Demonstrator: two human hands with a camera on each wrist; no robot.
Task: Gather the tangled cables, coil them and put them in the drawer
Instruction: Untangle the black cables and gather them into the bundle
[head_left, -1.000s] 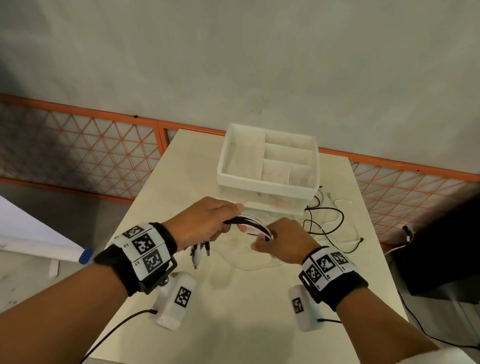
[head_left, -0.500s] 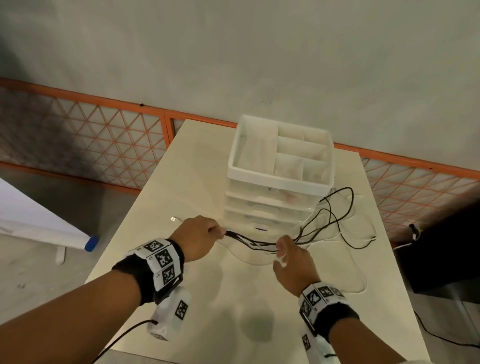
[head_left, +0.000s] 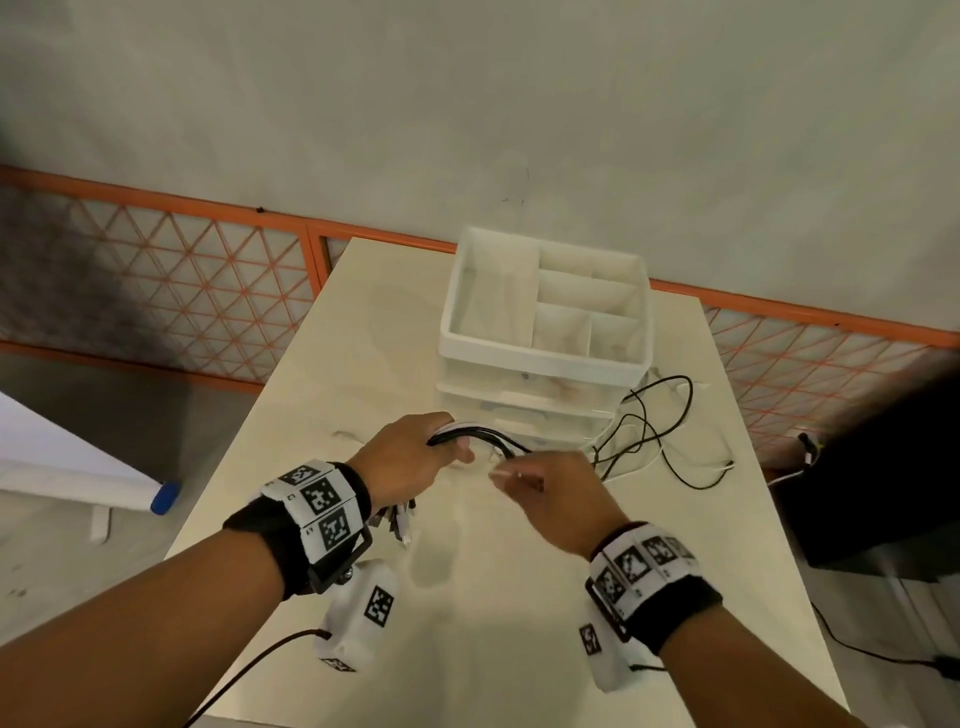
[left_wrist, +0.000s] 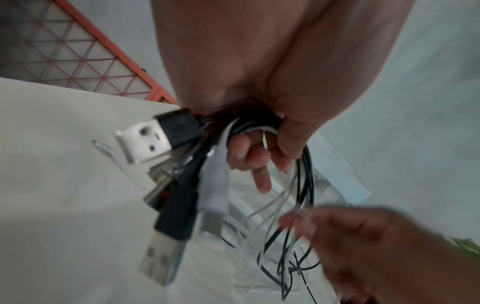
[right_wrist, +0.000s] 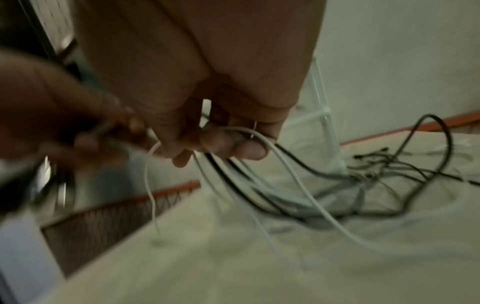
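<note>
My left hand (head_left: 415, 462) grips a bundle of black and white cables (head_left: 478, 434) above the table, its fingers (left_wrist: 249, 152) curled round the strands. Several USB plugs (left_wrist: 161, 142) hang from the bundle below the palm. My right hand (head_left: 545, 488) is just to the right and pinches the same cables (right_wrist: 233, 164) between thumb and curled fingers (right_wrist: 221, 142). From there the loose cable ends (head_left: 654, 431) trail in a tangle across the table to the right of the white drawer unit (head_left: 540, 374). The drawers look closed.
An open white organiser tray (head_left: 545, 358) with compartments tops the drawer unit on the cream table (head_left: 467, 623). One small white connector (head_left: 343, 434) lies on the table left of my left hand. An orange mesh fence (head_left: 182, 291) runs behind; a dark object (head_left: 883, 483) stands right.
My hands have come back together: the right hand moved up and left along the cables toward the left hand. The loose tangle by the drawer unit shifted and lies lower.
</note>
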